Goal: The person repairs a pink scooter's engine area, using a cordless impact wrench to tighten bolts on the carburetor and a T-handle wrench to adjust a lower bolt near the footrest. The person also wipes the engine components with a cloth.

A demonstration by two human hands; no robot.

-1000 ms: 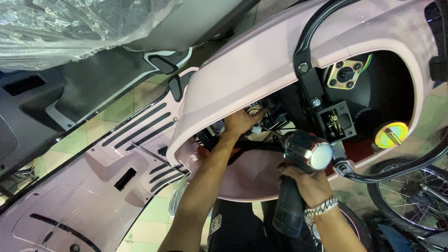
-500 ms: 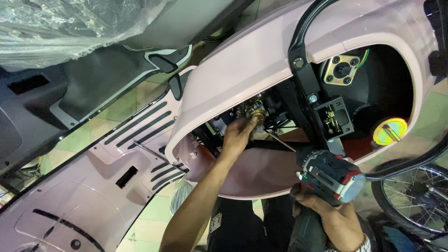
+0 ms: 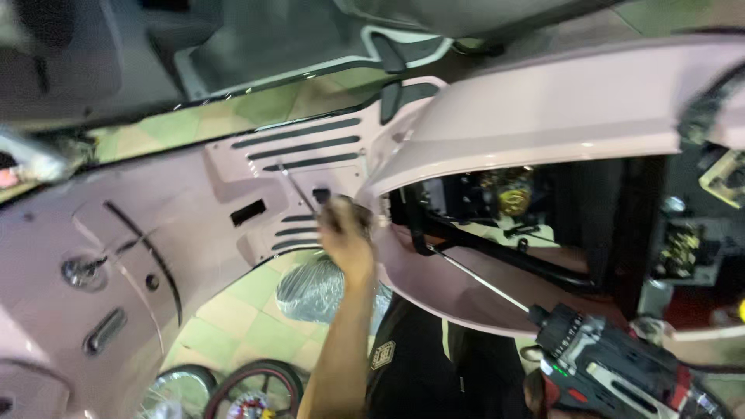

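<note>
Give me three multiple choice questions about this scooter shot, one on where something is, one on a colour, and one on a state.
1. Where is the cordless drill?
A. at the lower right of the view
B. at the upper left of the view
C. lying on the tiled floor

2. What colour are the scooter body panels?
A. bright yellow
B. pale pink
C. dark blue

3. What is the left hand doing?
A. resting flat on the floor
B. gripping a bicycle wheel
C. raised to the edge of the pink panel, fingers closed on a small dark part

Answers:
1. A, the drill body sits low at the right, its long bit pointing up and left into the open body.
2. B, every large panel in view is pale pink.
3. C, the hand is up by the slotted panel; blur hides what the part is.
</note>
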